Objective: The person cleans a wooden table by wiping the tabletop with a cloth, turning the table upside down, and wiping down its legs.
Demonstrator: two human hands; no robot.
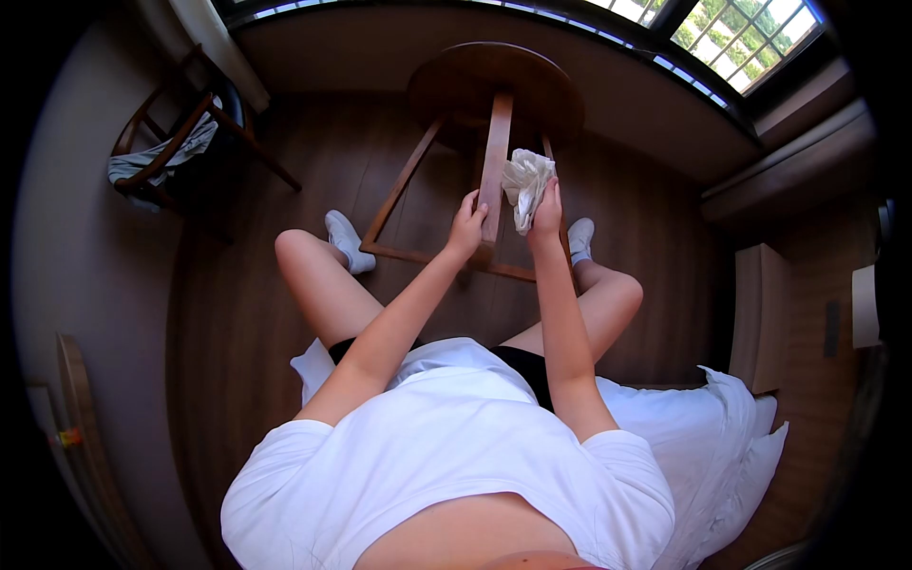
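Observation:
A round wooden table point(546, 81) is tipped over between my legs, its top facing away and its legs pointing toward me. My left hand point(466, 226) is closed around the near end of a wooden table leg point(495, 157). To the right of that leg, my right hand point(546, 211) grips a crumpled white cloth point(525, 182). The cloth is bunched up in front of the fingers, close beside the leg; whether it touches the wood I cannot tell. Lower wooden bars point(399, 253) of the table frame run just above the floor.
A wooden chair point(157, 176) with a greyish cloth point(185, 157) on it stands at the left wall. White bedding point(679, 437) lies at my right, near a wooden cabinet point(760, 313). A barred window point(741, 38) is at the back. My white shoes point(347, 242) rest on the dark wood floor.

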